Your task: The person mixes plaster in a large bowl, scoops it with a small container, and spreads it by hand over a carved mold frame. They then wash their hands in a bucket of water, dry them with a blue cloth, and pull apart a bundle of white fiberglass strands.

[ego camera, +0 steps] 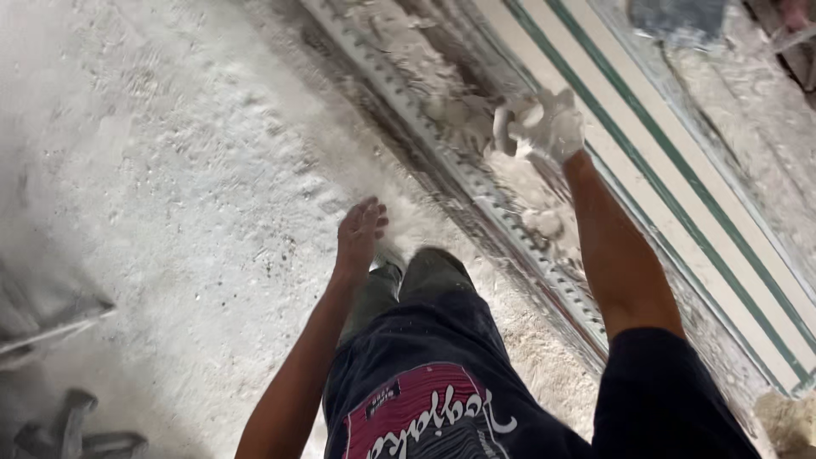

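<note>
One right hand (544, 123) clutches a wet white plaster lump (520, 119).

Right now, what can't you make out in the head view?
- Right hand: caked in white plaster, so what it holds, if anything, cannot be told.
- Left hand: seen from the back, palm hidden; its grip cannot be told.
- Long moulding: both ends cut off by the picture's edges.
- Grey objects at the lower left: blurred, cut by the edge, kind unclear.

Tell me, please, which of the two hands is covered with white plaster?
The right hand, raised over the long mould, is coated white. The left hand hangs bare and empty above the dusty floor.
</note>
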